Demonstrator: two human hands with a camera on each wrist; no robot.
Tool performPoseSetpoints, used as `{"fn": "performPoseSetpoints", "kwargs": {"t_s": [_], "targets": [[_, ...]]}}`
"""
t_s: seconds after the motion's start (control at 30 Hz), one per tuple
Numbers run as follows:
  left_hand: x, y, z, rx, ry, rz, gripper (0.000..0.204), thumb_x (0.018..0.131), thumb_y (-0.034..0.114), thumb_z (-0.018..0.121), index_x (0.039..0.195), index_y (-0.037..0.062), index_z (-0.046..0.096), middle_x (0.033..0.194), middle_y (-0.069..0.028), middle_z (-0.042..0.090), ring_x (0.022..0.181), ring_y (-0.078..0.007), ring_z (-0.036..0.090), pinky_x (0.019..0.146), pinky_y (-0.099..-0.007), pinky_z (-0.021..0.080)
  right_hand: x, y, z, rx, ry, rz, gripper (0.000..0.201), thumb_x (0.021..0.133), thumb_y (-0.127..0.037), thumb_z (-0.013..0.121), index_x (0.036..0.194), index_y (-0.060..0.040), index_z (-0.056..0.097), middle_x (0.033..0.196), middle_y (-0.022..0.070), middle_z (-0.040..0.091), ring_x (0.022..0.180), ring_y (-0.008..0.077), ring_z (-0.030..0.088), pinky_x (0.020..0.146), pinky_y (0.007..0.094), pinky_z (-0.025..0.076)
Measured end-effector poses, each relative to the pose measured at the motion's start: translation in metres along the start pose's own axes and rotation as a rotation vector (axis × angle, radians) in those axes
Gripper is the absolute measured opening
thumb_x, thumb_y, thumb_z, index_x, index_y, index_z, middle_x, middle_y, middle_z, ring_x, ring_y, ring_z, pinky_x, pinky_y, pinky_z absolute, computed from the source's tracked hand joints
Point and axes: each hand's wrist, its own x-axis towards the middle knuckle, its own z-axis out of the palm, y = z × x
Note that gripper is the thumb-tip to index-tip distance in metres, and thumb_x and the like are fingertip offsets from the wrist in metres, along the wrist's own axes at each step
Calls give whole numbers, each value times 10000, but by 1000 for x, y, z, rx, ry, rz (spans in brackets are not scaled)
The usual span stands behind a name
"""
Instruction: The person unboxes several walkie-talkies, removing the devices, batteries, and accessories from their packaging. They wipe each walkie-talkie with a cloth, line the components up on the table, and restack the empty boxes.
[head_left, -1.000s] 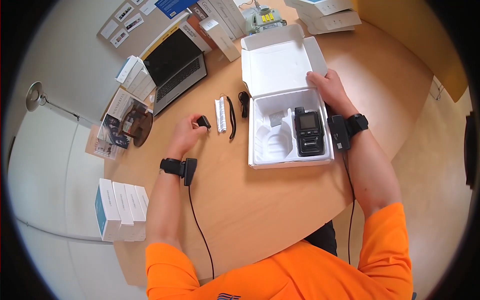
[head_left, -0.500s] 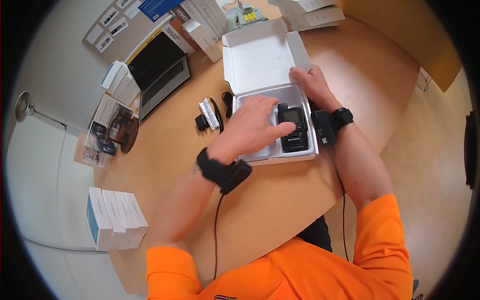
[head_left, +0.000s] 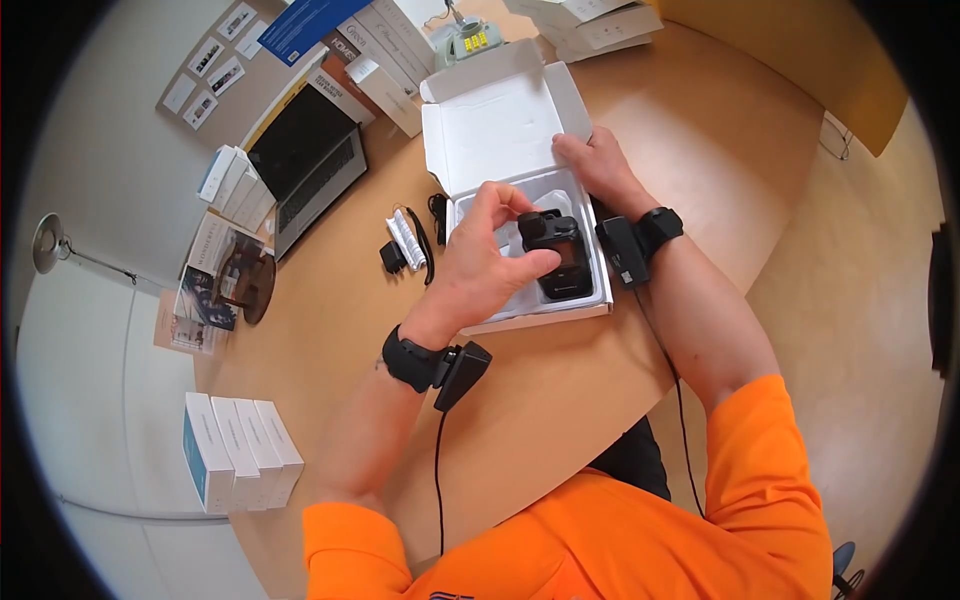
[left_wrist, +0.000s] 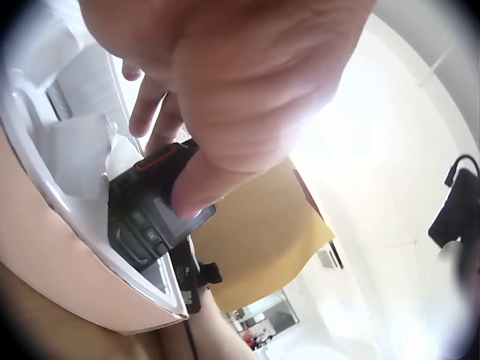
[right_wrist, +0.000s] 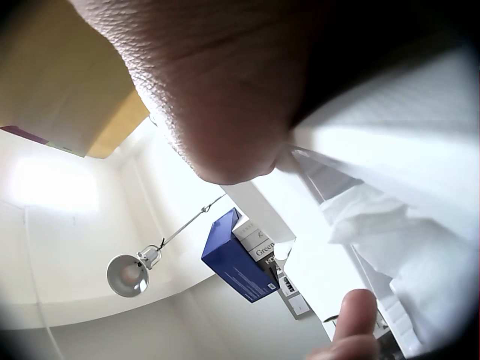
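Observation:
A white cardboard box (head_left: 520,318) stands open on the desk, its lid (head_left: 490,140) folded back and a white moulded tray (left_wrist: 45,187) inside. In the right half of the tray a black handheld device (head_left: 567,282) with a small screen is tipped up at its far end. My left hand (head_left: 480,250) grips that raised end, thumb over the screen and fingers behind; the left wrist view shows the thumb (left_wrist: 199,184) pressed on it. My right hand (head_left: 605,170) holds the lid's right side flap, thumb on its inner face, the other fingers mostly hidden behind.
Left of the box lie a black adapter (head_left: 393,257), a white wrapped strip (head_left: 406,238), a black strap (head_left: 424,245) and a coiled black cable (head_left: 438,207). Beyond are a laptop (head_left: 310,160), books (head_left: 390,40) and a phone (head_left: 465,42). Several white boxes (head_left: 240,455) stand at the desk's left edge.
My left hand has put down the black adapter beside the white strip, moved right over the box and taken hold of the device, tipping it up. My right hand stays on the lid.

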Motion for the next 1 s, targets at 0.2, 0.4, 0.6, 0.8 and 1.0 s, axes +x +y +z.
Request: {"fn": "performPoseSetpoints", "kwargs": {"t_s": [0.2, 0.4, 0.6, 0.8, 1.0], "targets": [[-9, 7, -20, -572, 189, -69, 471, 811, 13, 755, 1221, 59, 527, 1166, -64, 617, 1109, -177, 599, 1021, -363, 471, 1, -1, 0, 28, -33, -13, 294, 940, -226, 614, 967, 62, 672, 865, 61, 678, 780, 140, 607, 720, 325, 510], [-51, -3, -59, -1098, 374, -24, 351, 947, 142, 642, 1270, 48, 541, 1211, -108, 636, 1112, -246, 630, 1036, -429, 486, 3, -2, -8, -50, -47, 8, 285, 966, -230, 612, 976, 46, 680, 862, 45, 672, 784, 125, 601, 709, 312, 505], [-139, -43, -79, -1175, 439, -350, 379, 1002, 256, 587, 1309, 34, 558, 1237, -139, 646, 942, -276, 693, 786, -392, 609, -3, -18, -15, 350, -67, 7, 320, 943, -267, 674, 1109, 5, 683, 974, 26, 692, 831, 123, 612, 735, 306, 486], [-180, -44, -64, -860, 548, -504, 462, 884, 136, 753, 1280, 50, 529, 1076, -80, 645, 860, -178, 680, 768, -350, 589, -2, -67, -32, 173, -85, 110, 304, 930, -311, 678, 1156, -109, 696, 1041, -28, 675, 965, 115, 580, 844, 309, 423], [-189, -75, -80, -164, 656, -352, 597, 823, 97, 770, 1342, -13, 497, 1089, -63, 639, 893, -139, 645, 802, -277, 540, -6, -82, -39, 165, -131, 66, 362, 969, -299, 622, 1250, -74, 662, 1133, 6, 685, 1038, 119, 614, 930, 319, 464]]}}
